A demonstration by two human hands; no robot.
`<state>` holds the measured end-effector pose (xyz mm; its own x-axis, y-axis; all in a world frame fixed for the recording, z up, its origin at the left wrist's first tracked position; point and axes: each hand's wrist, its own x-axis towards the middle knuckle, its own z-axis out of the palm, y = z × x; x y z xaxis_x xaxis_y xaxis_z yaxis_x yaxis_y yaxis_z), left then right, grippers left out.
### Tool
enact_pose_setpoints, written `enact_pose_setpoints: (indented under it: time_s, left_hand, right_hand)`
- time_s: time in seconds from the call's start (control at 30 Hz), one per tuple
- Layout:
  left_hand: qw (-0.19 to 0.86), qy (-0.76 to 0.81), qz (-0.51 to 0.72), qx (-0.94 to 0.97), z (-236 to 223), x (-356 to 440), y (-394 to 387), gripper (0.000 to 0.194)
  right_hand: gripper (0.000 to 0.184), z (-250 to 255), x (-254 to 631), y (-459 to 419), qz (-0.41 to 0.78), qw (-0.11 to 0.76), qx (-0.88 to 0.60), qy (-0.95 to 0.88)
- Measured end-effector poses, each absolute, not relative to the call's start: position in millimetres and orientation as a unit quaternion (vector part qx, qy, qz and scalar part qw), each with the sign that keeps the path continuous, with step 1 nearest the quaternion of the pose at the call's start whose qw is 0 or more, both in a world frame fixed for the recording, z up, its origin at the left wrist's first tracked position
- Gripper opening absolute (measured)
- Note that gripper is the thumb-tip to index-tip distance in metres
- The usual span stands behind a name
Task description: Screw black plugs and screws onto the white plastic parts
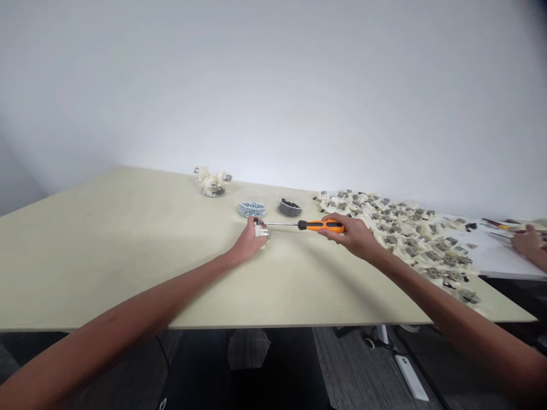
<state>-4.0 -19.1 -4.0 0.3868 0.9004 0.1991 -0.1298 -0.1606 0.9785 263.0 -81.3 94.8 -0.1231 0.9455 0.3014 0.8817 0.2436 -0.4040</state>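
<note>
Right hand (pixel 348 236) closed round the orange screwdriver (pixel 320 226) — shaft reaches the small white plastic part (pixel 260 232), held in the curled left hand (pixel 249 242) at the table (pixel 128 239); bowl of screws (pixel 252 209) just beyond — tip hidden.

Past the grip stands a plain white wall (pixel 273 85). Under the grip is a pale table (pixel 85 256), with gray striped carpet (pixel 354 364) down below.
</note>
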Motion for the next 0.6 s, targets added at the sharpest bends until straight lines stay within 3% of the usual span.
enact_pose_setpoints:
  time_s: [0.17,0.37,0.6]
  left_hand:
    - [0.522,0.334,0.453,0.641,-5.0,-6.2,-26.2,0.038]
    - [0.468,0.338,0.443,0.686,-9.3,-6.2,-25.9,0.039]
    - [0.517,0.341,0.467,0.631,-9.9,-5.5,-18.2,0.039]
  right_hand:
    - [0.033,96.8,258.5,-84.2,0.246,0.284,-0.577,-0.726]
    - [0.041,83.5,261.0,-76.0,0.467,0.331,-0.594,-0.566]
    - [0.031,75.3,255.8,-75.6,0.476,0.355,-0.531,-0.605]
